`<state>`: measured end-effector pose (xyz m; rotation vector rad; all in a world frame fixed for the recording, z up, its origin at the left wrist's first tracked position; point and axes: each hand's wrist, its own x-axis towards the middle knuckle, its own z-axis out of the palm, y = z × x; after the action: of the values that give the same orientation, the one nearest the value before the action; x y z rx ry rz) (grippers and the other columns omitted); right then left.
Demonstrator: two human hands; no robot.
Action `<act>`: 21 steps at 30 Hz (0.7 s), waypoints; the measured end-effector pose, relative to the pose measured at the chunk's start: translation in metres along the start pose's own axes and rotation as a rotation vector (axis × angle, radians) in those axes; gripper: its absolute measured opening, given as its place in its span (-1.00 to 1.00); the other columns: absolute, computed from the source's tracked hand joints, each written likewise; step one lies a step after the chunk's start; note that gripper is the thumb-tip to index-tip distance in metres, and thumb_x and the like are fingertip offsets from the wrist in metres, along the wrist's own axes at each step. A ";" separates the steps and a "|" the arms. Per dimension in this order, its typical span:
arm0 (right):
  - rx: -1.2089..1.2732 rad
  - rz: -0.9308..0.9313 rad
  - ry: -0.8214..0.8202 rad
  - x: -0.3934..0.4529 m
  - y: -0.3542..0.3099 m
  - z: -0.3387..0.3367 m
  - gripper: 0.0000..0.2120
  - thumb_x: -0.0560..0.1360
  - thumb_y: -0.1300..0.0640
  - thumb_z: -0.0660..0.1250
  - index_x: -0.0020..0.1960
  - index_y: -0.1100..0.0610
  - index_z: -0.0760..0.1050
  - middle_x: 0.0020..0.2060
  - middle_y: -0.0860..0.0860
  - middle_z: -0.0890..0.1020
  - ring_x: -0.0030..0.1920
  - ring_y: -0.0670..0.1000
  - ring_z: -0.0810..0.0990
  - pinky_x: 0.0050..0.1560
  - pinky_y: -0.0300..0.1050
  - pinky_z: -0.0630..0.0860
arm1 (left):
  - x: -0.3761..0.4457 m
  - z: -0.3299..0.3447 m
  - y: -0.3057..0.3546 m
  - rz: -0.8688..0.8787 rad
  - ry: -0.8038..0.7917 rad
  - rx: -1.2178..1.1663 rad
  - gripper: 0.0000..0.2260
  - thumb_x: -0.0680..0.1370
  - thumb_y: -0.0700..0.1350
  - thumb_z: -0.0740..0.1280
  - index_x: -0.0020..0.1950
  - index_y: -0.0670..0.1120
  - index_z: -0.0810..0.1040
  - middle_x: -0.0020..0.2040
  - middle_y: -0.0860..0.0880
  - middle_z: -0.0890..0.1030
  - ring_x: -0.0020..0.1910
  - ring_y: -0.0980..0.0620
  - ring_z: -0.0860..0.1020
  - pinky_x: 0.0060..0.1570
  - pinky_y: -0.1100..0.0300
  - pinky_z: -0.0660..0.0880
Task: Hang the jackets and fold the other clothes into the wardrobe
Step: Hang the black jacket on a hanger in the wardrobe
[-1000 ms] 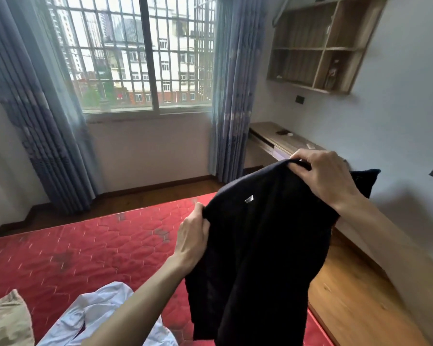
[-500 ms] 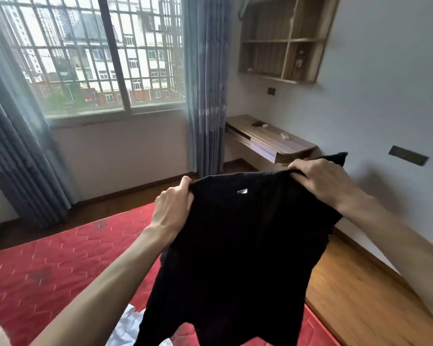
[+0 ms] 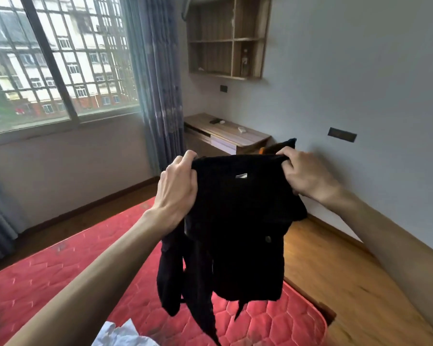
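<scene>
The black garment point(image 3: 238, 221) you hold up is soft, matt cloth, with a small pale label sewn near its top edge and one dull round button lower down. Below it, the red mattress point(image 3: 48, 283) shows quilted fabric with a faint sheen (stitched in a honeycomb pattern). The floor point(image 3: 335, 270) is smooth, glossy wood; the desk point(image 3: 225, 132) and wall shelf point(image 3: 225, 36) are matt wood-grain board. The curtain point(image 3: 158, 78) is heavy woven cloth.
</scene>
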<state>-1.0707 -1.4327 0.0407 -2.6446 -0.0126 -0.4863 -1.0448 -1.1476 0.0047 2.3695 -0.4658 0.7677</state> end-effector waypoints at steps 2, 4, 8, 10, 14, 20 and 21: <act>0.043 0.054 0.067 -0.017 0.009 -0.012 -0.76 0.67 0.23 0.11 0.08 0.14 0.55 -0.40 0.08 0.62 -0.41 0.10 0.66 -0.35 -0.09 0.54 | -0.003 0.008 0.011 0.003 0.000 -0.069 -0.87 0.60 -0.25 0.19 0.03 -0.11 0.52 -0.10 -0.08 0.57 -0.20 -0.12 0.50 -0.15 0.00 0.40; 0.117 0.118 0.107 -0.038 0.019 -0.026 -0.78 0.67 0.21 0.12 -0.02 0.14 0.53 -0.50 0.07 0.62 -0.50 0.01 0.65 -0.44 -0.14 0.55 | -0.005 0.017 0.021 -0.004 -0.022 -0.137 -0.92 0.57 -0.22 0.24 -0.05 -0.10 0.52 -0.15 -0.02 0.57 -0.22 -0.04 0.49 -0.15 0.06 0.37; 0.254 0.239 0.180 -0.078 0.044 -0.059 -0.77 0.67 0.18 0.19 -0.04 0.19 0.58 -0.40 0.06 0.70 -0.43 0.01 0.72 -0.37 -0.11 0.66 | -0.009 0.040 0.044 -0.055 -0.212 -0.399 -0.93 0.54 -0.07 0.48 -0.02 -0.02 0.66 -0.20 0.03 0.67 -0.17 0.00 0.66 -0.10 0.03 0.60; 0.295 0.277 0.201 -0.098 0.056 -0.077 -0.78 0.66 0.18 0.22 -0.07 0.15 0.61 -0.31 0.04 0.73 -0.38 0.01 0.75 -0.40 -0.25 0.61 | -0.013 0.054 0.062 -0.021 -0.221 -0.440 -0.92 0.54 -0.02 0.50 -0.08 0.00 0.67 -0.26 0.07 0.67 -0.21 0.08 0.66 -0.14 0.02 0.62; 0.342 0.342 0.175 -0.137 0.088 -0.116 -0.84 0.62 0.16 0.29 -0.01 0.13 0.65 -0.27 0.00 0.76 -0.24 0.03 0.78 -0.09 -0.12 0.67 | -0.015 0.079 0.111 0.052 -0.148 -0.430 -0.78 0.60 0.07 0.41 -0.17 -0.02 0.61 -0.32 0.08 0.61 -0.29 0.10 0.58 -0.24 0.04 0.52; 0.370 0.320 0.085 -0.200 0.141 -0.185 -0.85 0.55 0.16 0.51 0.12 0.08 0.66 -0.13 0.00 0.78 -0.07 -0.01 0.78 0.03 -0.11 0.70 | -0.009 0.100 0.212 0.013 -0.199 -0.590 -0.77 0.59 0.13 0.38 -0.19 0.05 0.61 -0.36 0.25 0.61 -0.40 0.22 0.57 -0.47 0.38 0.36; 0.316 0.325 0.118 -0.213 0.149 -0.195 -0.86 0.55 0.15 0.52 0.11 0.07 0.67 -0.17 0.00 0.78 -0.10 -0.02 0.77 0.02 -0.12 0.69 | -0.009 0.103 0.231 0.020 -0.212 -0.617 -0.79 0.58 0.14 0.39 -0.19 0.07 0.61 -0.33 0.27 0.62 -0.36 0.23 0.59 -0.46 0.40 0.38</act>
<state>-1.3225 -1.6363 0.0676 -2.2484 0.3436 -0.4833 -1.1213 -1.3869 0.0317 1.8664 -0.7001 0.3119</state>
